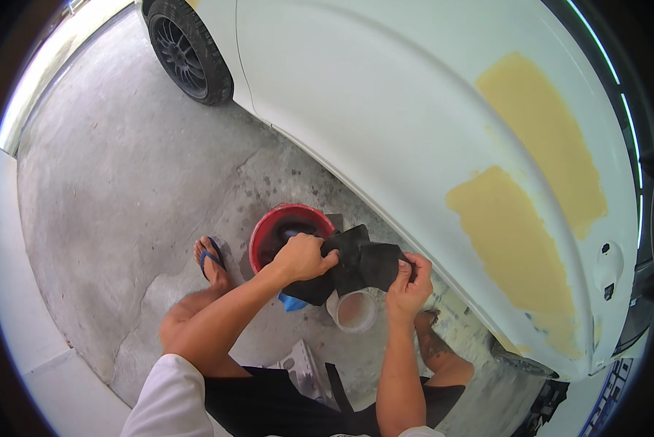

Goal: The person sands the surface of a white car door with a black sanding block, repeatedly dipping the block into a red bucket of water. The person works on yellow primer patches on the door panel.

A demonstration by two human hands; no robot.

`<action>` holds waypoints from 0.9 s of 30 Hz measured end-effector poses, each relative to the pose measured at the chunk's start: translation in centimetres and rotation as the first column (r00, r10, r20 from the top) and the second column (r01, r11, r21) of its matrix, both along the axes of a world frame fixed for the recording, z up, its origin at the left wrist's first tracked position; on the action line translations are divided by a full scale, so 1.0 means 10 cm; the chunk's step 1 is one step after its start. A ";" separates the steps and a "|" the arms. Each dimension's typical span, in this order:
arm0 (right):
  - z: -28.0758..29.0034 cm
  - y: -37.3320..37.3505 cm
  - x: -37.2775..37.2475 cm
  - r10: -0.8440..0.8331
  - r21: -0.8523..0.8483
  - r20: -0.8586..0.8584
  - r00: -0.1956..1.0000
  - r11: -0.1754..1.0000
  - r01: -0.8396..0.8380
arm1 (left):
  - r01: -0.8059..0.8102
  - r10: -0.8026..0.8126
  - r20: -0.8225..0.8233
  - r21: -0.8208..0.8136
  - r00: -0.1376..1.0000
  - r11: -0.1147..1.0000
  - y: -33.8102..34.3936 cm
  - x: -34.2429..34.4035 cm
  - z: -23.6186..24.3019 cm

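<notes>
— Sandpaper sheet (356, 264), dark and floppy, is held up in front of the person, above a red bucket (287, 233) and a small white tub (356, 312) on the concrete floor (123, 204).

— How are the hands on it?

— Left hand (303, 257) is closed over the sheet's left edge; right hand (408, 280) pinches the right edge between thumb and fingers. The sheet sags between them.

— What's close by?

— The white car panel (385, 109) curves just to the right, with two yellow filler patches (516, 240) on it; its lower edge runs just past the right hand. A sandalled foot (210, 261) sits beside the bucket.

— Any open room?

— Bare floor stretches left, toward the black wheel (188, 49).
</notes>
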State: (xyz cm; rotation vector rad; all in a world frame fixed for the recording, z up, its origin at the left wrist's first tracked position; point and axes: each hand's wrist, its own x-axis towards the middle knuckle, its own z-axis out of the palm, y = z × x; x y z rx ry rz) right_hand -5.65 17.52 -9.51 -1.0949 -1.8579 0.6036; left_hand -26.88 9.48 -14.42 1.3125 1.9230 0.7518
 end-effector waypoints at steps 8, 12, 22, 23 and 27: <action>-0.26 -0.07 -0.31 -0.106 -0.553 0.005 0.994 0.828 0.091 | -0.040 0.040 -0.004 -0.030 0.999 0.999 -0.03 0.03 0.01; -0.41 -0.02 -0.34 -0.090 -0.642 -0.171 0.981 0.766 -0.041 | -0.008 0.007 0.103 0.005 0.995 1.000 -0.07 -0.05 0.11; -0.60 0.03 -0.33 -0.208 -0.379 0.022 0.978 0.903 0.201 | 0.037 -0.047 0.048 0.178 0.998 0.983 -0.07 0.05 0.12; -0.62 0.03 -0.34 -0.225 -0.377 0.037 0.974 0.899 0.223 | 0.041 -0.050 0.041 0.194 0.998 0.980 -0.07 0.06 0.11; -0.66 0.08 -0.34 -0.263 -0.430 0.020 0.965 0.869 0.246 | 0.041 -0.052 0.062 0.175 0.997 0.984 -0.08 0.06 0.09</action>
